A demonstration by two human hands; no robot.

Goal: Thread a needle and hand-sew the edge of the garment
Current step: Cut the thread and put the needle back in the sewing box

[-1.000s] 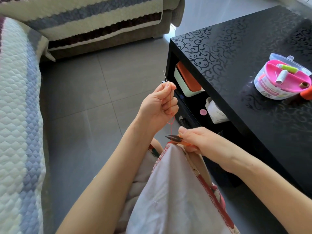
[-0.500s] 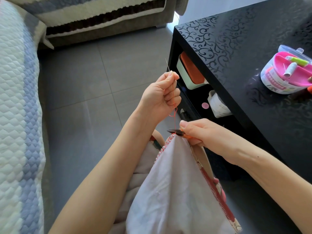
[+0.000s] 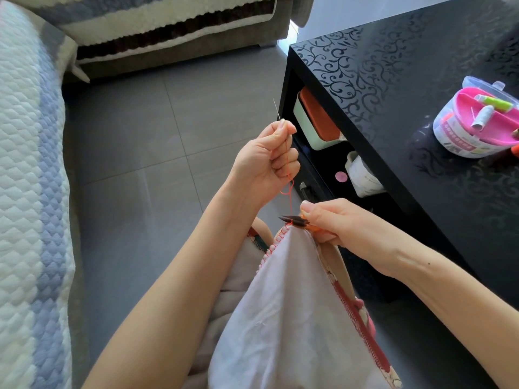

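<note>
the garment [image 3: 295, 299] lies over my lap with its stitched edge lifted to a peak, so the one red thread [image 3: 289, 175] runs taut straight up from it. my left hand [image 3: 266, 158], above the garment, pinches the single needle [image 3: 276, 109] and holds that thread stretched, i judge for a clean cut. my right hand [image 3: 337, 223], just right of the garment's peak, grips one pair of thread snips [image 3: 292, 219], blades at the thread where it leaves the cloth; whether they have bitten through i cannot tell. my hands are apart, one above the other. far right of the garment, the black table [image 3: 379, 88] carries one sewing kit tub [image 3: 466, 141] with two spools [image 3: 481, 117] showing.
</note>
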